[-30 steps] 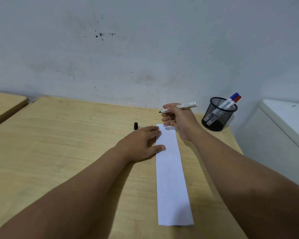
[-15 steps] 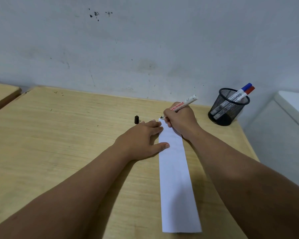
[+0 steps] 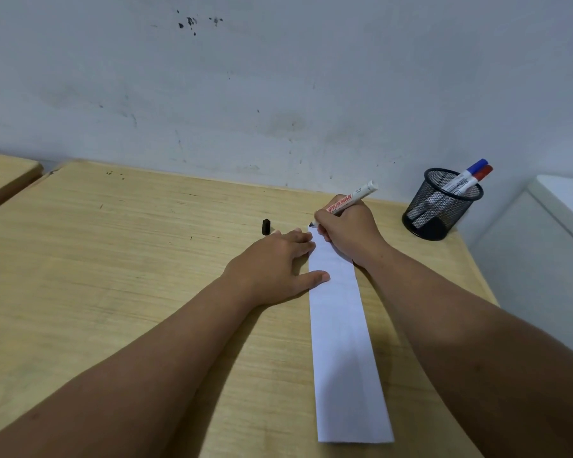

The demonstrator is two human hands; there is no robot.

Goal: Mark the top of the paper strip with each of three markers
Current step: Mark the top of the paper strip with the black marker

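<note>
Pale wood grain covers the surface (image 3: 113, 276), which meets a scuffed grey-white wall. A long white paper strip (image 3: 341, 342) lies flat on it, running away from the viewer. The left hand (image 3: 275, 262) rests palm down, fingers together and flat, with the thumb pressing on the strip's left edge. The right hand (image 3: 348, 229) has its fingers clamped on a white marker (image 3: 348, 201), whose black tip touches the strip's top left corner. A black mesh pen cup (image 3: 440, 209) stands well to the right, holding a blue-capped marker (image 3: 467, 175) and a red-capped marker (image 3: 475, 180). A small black cap (image 3: 266, 226) stands just beyond the left fingertips.
</note>
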